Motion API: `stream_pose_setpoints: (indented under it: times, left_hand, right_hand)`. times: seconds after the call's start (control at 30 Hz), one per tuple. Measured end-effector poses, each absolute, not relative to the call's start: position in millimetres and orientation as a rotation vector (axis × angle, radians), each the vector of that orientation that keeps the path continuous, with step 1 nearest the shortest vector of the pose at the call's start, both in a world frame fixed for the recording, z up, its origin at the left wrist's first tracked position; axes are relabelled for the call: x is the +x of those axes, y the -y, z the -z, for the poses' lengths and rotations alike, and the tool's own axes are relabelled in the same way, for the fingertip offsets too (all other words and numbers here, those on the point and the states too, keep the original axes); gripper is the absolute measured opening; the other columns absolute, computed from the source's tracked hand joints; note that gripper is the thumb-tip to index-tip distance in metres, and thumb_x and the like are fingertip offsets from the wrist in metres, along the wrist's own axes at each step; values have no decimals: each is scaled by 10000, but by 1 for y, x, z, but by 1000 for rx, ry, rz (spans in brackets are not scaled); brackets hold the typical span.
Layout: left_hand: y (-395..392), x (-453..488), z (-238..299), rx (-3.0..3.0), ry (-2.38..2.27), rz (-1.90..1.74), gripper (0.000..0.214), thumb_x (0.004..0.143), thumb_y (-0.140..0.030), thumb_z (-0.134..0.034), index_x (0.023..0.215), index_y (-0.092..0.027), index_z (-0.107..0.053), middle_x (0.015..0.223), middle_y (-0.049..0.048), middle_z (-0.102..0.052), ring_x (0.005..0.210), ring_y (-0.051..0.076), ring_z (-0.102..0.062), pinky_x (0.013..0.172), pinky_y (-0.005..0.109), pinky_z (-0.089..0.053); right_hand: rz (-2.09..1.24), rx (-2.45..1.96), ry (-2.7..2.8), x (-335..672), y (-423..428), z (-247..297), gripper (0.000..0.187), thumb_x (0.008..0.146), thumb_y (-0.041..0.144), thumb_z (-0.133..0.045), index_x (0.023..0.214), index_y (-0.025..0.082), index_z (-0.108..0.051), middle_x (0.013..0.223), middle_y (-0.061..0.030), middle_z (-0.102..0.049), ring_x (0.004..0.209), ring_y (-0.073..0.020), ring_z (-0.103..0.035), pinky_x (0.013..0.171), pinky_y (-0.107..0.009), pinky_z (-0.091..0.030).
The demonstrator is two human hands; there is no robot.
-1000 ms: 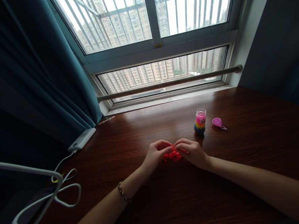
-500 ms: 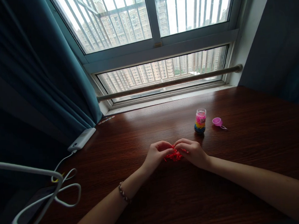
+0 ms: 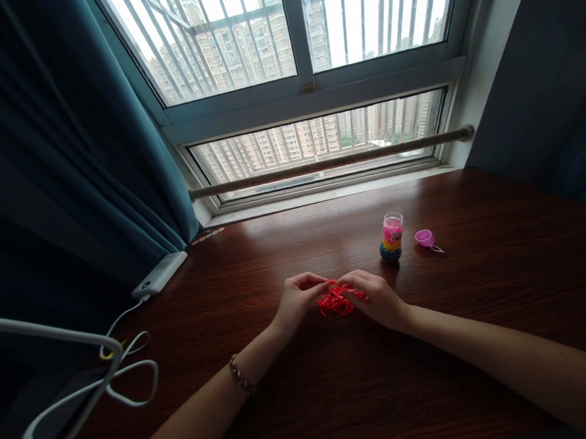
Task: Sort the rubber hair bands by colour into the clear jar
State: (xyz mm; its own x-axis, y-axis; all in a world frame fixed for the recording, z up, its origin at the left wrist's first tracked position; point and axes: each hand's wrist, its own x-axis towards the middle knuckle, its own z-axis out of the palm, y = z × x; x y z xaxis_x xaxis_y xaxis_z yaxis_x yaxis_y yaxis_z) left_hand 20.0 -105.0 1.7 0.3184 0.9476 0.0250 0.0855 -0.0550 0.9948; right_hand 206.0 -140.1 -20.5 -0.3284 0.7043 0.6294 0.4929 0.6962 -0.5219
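Observation:
A loose heap of small, thin red pieces (image 3: pixel 336 304), perhaps rubber bands, lies on the dark wooden table between my hands. My left hand (image 3: pixel 298 304) comes in from the left, thumb and forefinger pinched on a bit of red at the heap's far edge. Over the right side of the heap, my right hand (image 3: pixel 377 298) curls its fingers, the fingertips close to the left ones and seemingly on the same red bit. Behind my right hand stands an uncapped clear jar (image 3: pixel 391 238) with pink, yellow and blue layers. A pink cap (image 3: pixel 425 238) with a loop rests beside the jar.
To the left, a white power bank (image 3: pixel 160 275) lies near the blue curtain (image 3: pixel 135 156), with a white cable (image 3: pixel 125 316) plugged in. A thick white curved tube (image 3: pixel 56 330) crosses the lower left. The barred window (image 3: pixel 317 128) borders the table's far side.
My left hand has shifted a little left, widening the space between my hands and showing more of the red heap. My right hand has barely moved.

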Motion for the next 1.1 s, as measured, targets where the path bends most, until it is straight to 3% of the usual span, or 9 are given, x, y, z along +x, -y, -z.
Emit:
stream_pose_setpoints:
  times: [0.27,0.63,0.83,1.1]
  left_hand:
    - [97,19,-3,1445,-1066,-1022,195,592,-263,-730,703,-119,-662,681,40,-678,647,153,-620,626,241,-495]
    - [82,24,-24,1765,-1033,-1097,150,677,-254,-644,764,-136,-676,737,52,-683,678,156,-614,646,247,-487]
    - [48,77,-68,1868,-801,-1180,168,647,-238,-664,771,-124,-659,759,58,-681,706,163,-627,694,278,-502]
    - [23,151,-96,2118,-550,-1059,111,640,-189,-663,718,-112,-647,636,31,-647,602,127,-599,585,216,-468]
  right_hand:
    - [-104,-908,2292,204,136,23,160,856,227,-454,879,192,-608,830,-49,-629,826,-165,-502,763,-300,-431]
    - [-6,-942,2234,205,131,32,145,842,160,-456,812,177,-596,786,-44,-605,776,-158,-493,726,-278,-403]
    - [-74,-874,2241,207,133,29,128,827,129,-465,827,176,-584,794,-40,-585,761,-146,-482,695,-254,-402]
    - [-91,-820,2297,207,134,27,126,829,138,-464,868,177,-577,802,-38,-581,773,-147,-474,731,-263,-397]
